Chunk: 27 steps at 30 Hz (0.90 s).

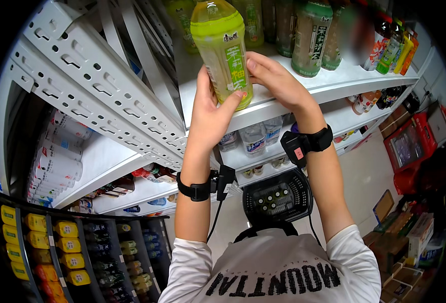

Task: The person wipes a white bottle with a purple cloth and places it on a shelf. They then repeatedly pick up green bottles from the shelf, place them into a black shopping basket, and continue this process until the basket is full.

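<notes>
A clear plastic tea bottle with a yellow-green label stands upright, slightly tilted, at the front edge of a white shelf. My left hand grips its lower part, with the thumb across the front and the fingers round the left side. On the other side, my right hand has its curled fingers against the bottle; some fingertips are hidden. Behind it stand more yellow-green bottles. To the right is a green-labelled tea bottle.
White perforated shelf posts rise close on the left. Below are clear water bottles on a lower shelf. A black basket holding several bottles is on the floor before me. Cartons and a red box stand at right.
</notes>
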Tool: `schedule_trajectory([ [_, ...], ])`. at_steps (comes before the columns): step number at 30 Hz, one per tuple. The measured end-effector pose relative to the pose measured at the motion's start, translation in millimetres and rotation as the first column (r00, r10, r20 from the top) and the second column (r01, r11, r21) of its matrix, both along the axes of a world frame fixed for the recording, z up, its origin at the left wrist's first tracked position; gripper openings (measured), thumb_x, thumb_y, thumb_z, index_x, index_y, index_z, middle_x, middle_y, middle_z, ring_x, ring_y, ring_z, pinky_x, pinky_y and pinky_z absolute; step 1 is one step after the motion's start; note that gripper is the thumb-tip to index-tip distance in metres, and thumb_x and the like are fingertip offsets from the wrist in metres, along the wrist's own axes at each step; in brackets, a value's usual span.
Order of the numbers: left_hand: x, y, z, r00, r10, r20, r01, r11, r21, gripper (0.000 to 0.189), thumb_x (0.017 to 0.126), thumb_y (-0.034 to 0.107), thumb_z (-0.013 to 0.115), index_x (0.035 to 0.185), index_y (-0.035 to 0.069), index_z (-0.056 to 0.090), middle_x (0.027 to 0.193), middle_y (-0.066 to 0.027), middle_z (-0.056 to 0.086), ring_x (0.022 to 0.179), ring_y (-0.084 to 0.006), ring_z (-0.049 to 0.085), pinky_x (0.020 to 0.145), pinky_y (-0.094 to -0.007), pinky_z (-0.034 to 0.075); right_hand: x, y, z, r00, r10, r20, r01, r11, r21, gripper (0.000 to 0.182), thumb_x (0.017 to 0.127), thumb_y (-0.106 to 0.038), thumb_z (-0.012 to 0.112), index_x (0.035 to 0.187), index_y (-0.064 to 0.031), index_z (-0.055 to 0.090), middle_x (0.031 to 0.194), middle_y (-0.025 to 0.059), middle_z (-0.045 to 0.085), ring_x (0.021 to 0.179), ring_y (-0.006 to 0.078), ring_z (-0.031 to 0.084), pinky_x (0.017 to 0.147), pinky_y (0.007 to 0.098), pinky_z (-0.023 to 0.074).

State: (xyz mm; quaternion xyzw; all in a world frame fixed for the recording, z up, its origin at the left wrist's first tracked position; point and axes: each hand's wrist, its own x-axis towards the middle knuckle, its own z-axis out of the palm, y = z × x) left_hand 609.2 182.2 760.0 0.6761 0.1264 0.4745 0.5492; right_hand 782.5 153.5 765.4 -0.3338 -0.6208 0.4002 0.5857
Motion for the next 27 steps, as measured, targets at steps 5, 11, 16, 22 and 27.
schedule_trajectory([
  [5,1.3,1.1,-0.5,1.0,-0.013,-0.004,0.013,1.0,0.011,0.07,0.082,-0.004,0.061,0.142,-0.001,0.025,0.13,-0.0151,0.048,0.12,-0.0206,0.05,0.101,-0.0339,0.041,1.1,-0.3,1.4,1.0,0.006,-0.004,-0.006,1.0,-0.021,0.046,0.1,-0.036,0.049,0.129,-0.0004,0.052,0.117,0.0057,0.061,0.109,0.0135,0.056,0.097,0.0289,0.0417],
  [11,0.6,4.9,-3.2,0.999,0.012,-0.036,-0.009,0.997,0.076,0.072,0.081,-0.004,0.061,0.143,-0.001,0.024,0.131,-0.0142,0.048,0.12,-0.0207,0.05,0.101,-0.0337,0.041,1.9,0.4,1.4,1.0,0.028,0.004,-0.028,0.999,-0.017,0.046,0.1,-0.037,0.05,0.129,-0.0006,0.052,0.117,0.006,0.061,0.109,0.0143,0.056,0.098,0.0307,0.0423],
  [16,1.2,2.0,-1.1,0.999,0.003,-0.032,-0.001,0.999,0.047,0.072,0.081,-0.003,0.061,0.142,0.0,0.024,0.131,-0.014,0.048,0.12,-0.0207,0.05,0.1,-0.0335,0.042,1.9,-0.9,2.6,1.0,0.029,-0.003,-0.029,0.999,-0.017,0.045,0.099,-0.036,0.05,0.126,-0.0002,0.053,0.116,0.0057,0.061,0.108,0.0138,0.056,0.098,0.0307,0.0423],
  [22,1.0,4.8,-3.3,0.999,0.0,-0.038,0.002,0.998,0.063,0.069,0.082,-0.002,0.063,0.141,0.0,0.027,0.129,-0.0141,0.049,0.119,-0.0207,0.051,0.1,-0.0338,0.042,3.7,-0.4,2.7,1.0,0.015,0.001,-0.015,1.0,-0.023,0.044,0.098,-0.036,0.053,0.124,-0.0007,0.054,0.114,0.0049,0.06,0.107,0.0131,0.056,0.096,0.0309,0.0431],
  [27,1.9,2.2,-2.5,1.0,0.0,-0.024,0.001,0.999,0.037,0.067,0.084,0.001,0.064,0.14,0.0,0.028,0.129,-0.0147,0.049,0.12,-0.0209,0.05,0.1,-0.0343,0.042,6.3,2.8,0.9,1.0,0.031,0.007,-0.031,1.0,0.0,0.041,0.097,-0.036,0.055,0.12,-0.0014,0.055,0.11,0.0034,0.06,0.105,0.0121,0.055,0.096,0.0309,0.0437],
])
